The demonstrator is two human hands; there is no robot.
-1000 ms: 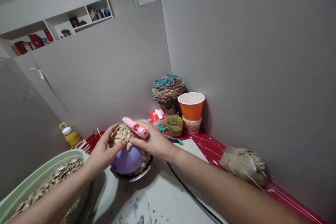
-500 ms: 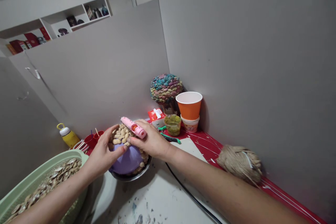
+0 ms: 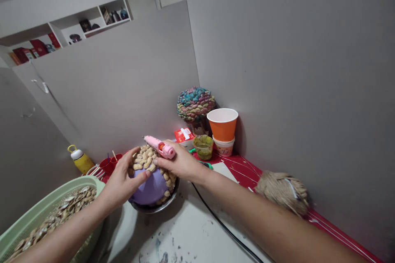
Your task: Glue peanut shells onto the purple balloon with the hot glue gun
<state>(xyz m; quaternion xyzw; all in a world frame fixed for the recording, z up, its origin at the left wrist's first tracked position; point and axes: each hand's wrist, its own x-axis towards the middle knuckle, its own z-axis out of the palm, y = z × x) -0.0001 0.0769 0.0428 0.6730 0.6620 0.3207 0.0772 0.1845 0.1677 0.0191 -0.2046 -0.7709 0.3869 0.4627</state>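
Note:
A purple dome (image 3: 150, 189) partly covered with peanuts (image 3: 144, 158) sits in a metal bowl (image 3: 154, 210). My left hand (image 3: 125, 178) curves around its left side, thumb on the purple surface and fingers along the peanuts. On the right side, my right hand (image 3: 179, 162) has its thumb at the edge of the peanuts; its other fingers are mostly hidden behind the dome. A pink hot glue gun (image 3: 159, 146) lies across that hand between thumb and forefinger, its nozzle pointing up and left.
A green colander (image 3: 55, 189) of peanut shells stands at left, near a yellow bottle (image 3: 82, 161) and red cups (image 3: 106, 166). Behind are a yarn-topped mushroom shape (image 3: 196, 104), an orange cup (image 3: 222, 125) and a green tub (image 3: 203, 147). Twine (image 3: 282, 192) lies right; a black cord (image 3: 222, 226) crosses the table.
The glue gun has turned and shifted slightly right in my right hand, which has moved a little to the right. My left hand stays about where it was on the dome.

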